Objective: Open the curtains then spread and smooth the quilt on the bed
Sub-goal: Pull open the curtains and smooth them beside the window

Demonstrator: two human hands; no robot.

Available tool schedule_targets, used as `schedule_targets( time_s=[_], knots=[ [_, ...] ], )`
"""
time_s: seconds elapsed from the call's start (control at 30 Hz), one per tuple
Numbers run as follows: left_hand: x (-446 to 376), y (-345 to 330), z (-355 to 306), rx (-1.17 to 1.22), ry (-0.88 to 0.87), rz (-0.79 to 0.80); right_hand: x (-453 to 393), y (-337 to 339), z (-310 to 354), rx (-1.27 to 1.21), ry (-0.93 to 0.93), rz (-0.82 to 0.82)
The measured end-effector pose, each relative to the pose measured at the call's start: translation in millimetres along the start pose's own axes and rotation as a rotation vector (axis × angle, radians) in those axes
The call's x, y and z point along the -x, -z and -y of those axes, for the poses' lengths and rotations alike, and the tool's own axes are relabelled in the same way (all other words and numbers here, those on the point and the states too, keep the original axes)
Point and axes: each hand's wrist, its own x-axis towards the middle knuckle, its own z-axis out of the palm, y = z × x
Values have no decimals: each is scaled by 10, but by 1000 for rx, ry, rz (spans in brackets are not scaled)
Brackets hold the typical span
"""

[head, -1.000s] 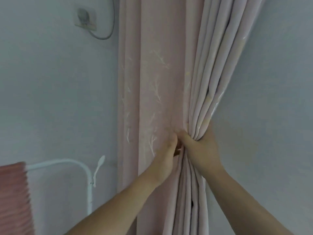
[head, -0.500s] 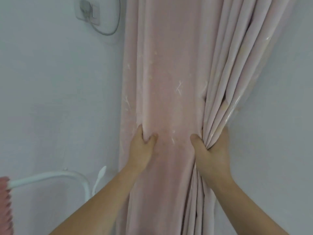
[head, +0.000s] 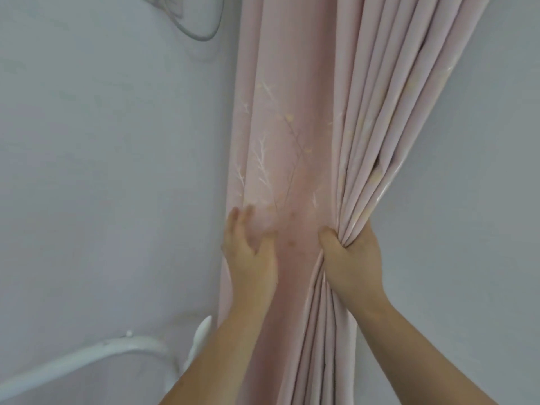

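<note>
The pink curtain [head: 292, 127] hangs against a pale wall [head: 102, 171], occupying the centre of the head view from top edge to bottom edge. Its left portion lies flat and shows a faint white branch print; its right portion is gathered into several narrow vertical pleats that fan out toward the upper right. The right hand [head: 352, 258] grips the gathered pleats at their narrowest point, with the thumb curled across the front of the bundle and the fingers hidden behind the fabric. The left hand [head: 249, 249] is at the curtain's left edge with fingers extended and slightly spread; it holds nothing, and motion blur prevents confirming whether the fingertips touch the fabric. A white curved metal rail [head: 87, 358] sits at the lower left, near the curtain's edge. A grey cable [head: 201, 36] loops on the wall at the upper left. The quilt and bed are outside the view.
</note>
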Motion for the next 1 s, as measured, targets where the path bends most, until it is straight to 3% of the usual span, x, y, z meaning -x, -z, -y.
schedule_targets(
  time_s=[0.1, 0.23, 0.37, 0.43, 0.57, 0.7, 0.9, 1.0],
  knots=[
    [-213, 24, 152, -42, 134, 7, -18, -24, -111, 1, 0, 16],
    [-80, -31, 143, 54, 64, 101, -104, 4, -182, 16, 128, 22],
    [155, -69, -154, 284, 59, 470, -145, -60, -279, -21, 242, 23],
    [131, -64, -340, 417, 98, 558, -185, -115, -322, -97, 302, 55],
    [-127, -92, -371, 499, 190, 521, -362, -399, -344, -157, 299, 150],
    [-548, -144, -239, 409, 175, 412, -634, -1039, -351, -74, 248, 206],
    [-1205, -12, 10, 242, 297, 88, -1041, -1783, -508, 179, 246, 629],
    [-1404, 55, 69, 111, 281, 12, -1021, -1832, -631, 204, 301, 692]
  ],
)
